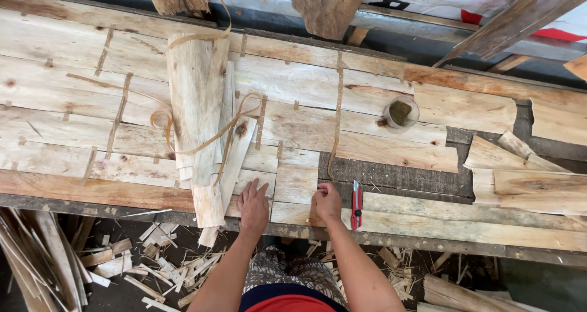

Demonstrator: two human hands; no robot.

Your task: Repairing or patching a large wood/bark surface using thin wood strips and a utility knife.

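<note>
Thin wood veneer sheets [293,85] cover a long workbench, joined by strips of brown tape. My left hand [253,206] lies flat with fingers spread on a small veneer piece [296,182] near the bench's front edge. My right hand [328,201] presses with bent fingers on the right side of that same piece, at the lower end of a long tape strip [335,119]. A red utility knife [356,205] lies on the bench just right of my right hand, untouched.
A stack of narrow veneer strips [199,122] with loose curling tape lies left of my hands. A small round cup of glue [400,112] stands at the back right. More veneer pieces [526,177] lie at the right. Scraps [165,269] litter the floor below.
</note>
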